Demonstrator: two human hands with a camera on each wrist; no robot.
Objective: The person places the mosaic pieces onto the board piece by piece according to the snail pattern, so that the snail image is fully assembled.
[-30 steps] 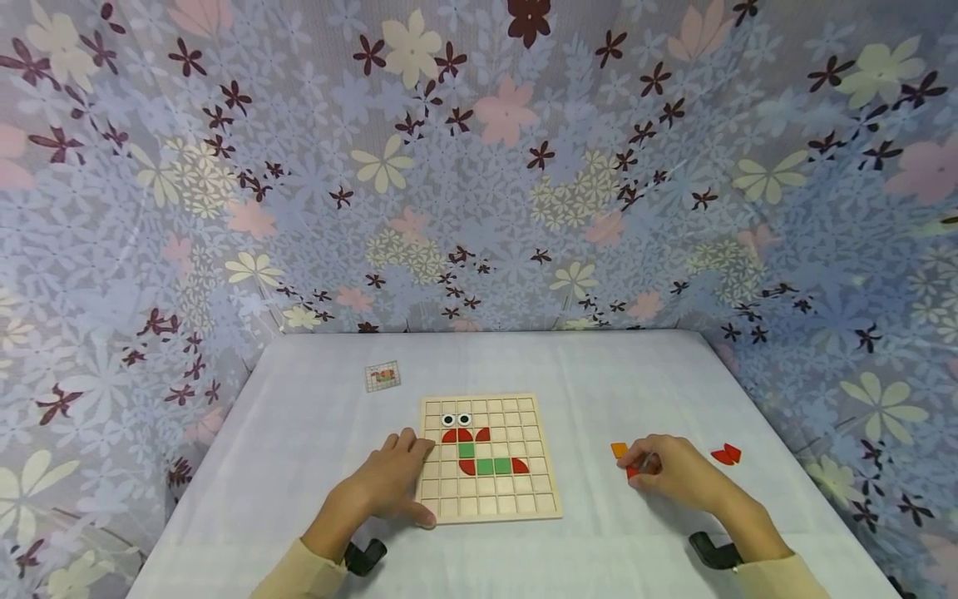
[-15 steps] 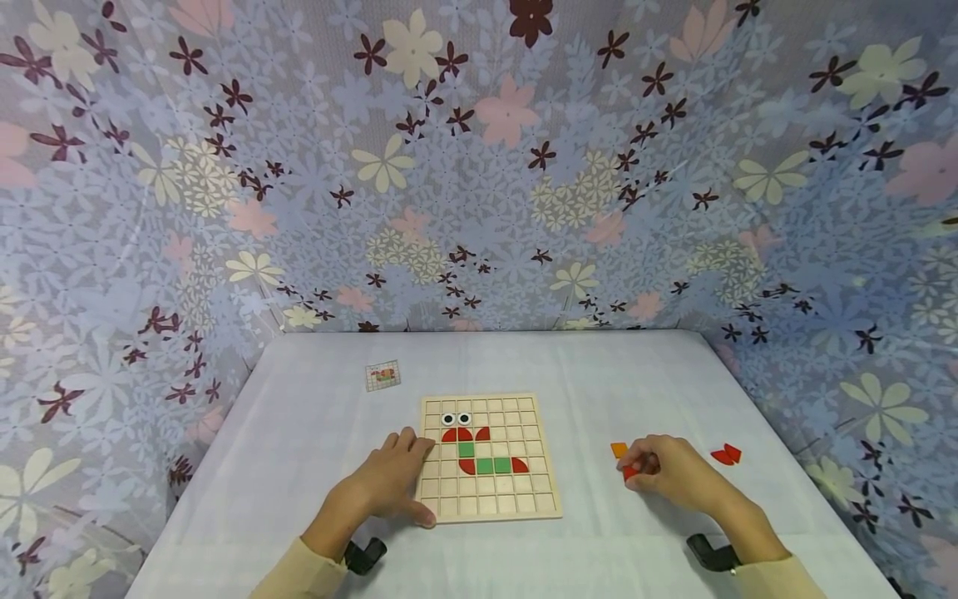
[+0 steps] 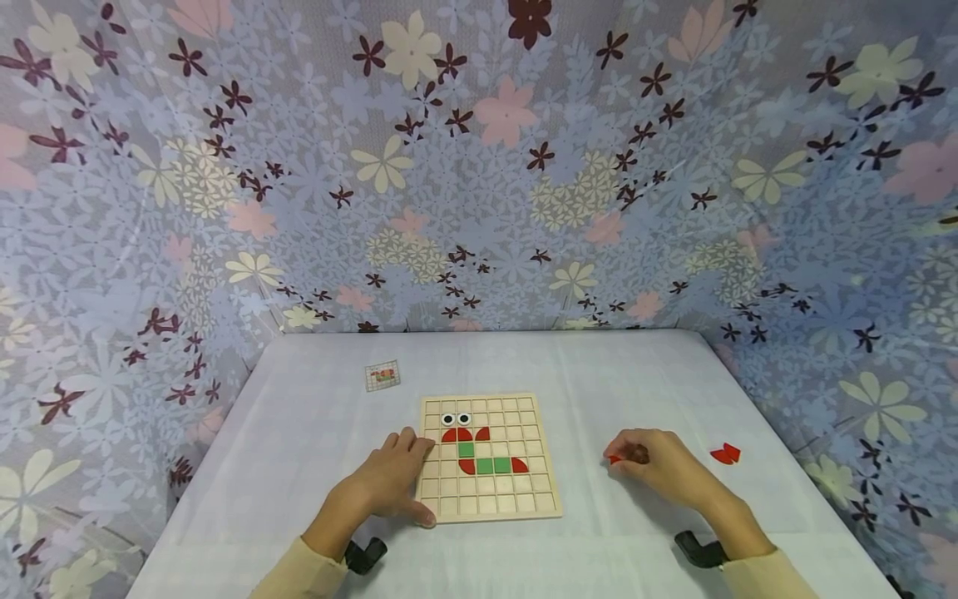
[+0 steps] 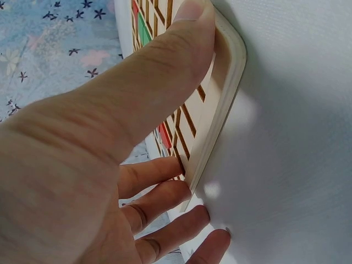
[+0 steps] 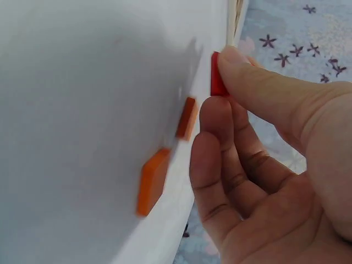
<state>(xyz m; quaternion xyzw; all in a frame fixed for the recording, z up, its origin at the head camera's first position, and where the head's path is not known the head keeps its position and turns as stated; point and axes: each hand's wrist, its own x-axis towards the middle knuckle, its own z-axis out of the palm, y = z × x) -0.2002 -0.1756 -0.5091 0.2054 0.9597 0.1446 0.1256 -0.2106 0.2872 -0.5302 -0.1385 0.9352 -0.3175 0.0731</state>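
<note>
Red tile [image 5: 217, 78] pinched in right grip [image 3: 659, 464], open cloth [image 3: 580, 491] toward board [image 3: 486, 484]; left grip [image 3: 391, 478] spread along its edge.

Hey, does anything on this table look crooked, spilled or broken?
Nothing looks spilled or broken. The small picture card, past the far left corner of the grid board, looks slightly crooked: its edges slant against the board's.

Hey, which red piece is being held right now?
The red piece pinched in the right grip; the other reds lie on the board or table, not held.
</note>
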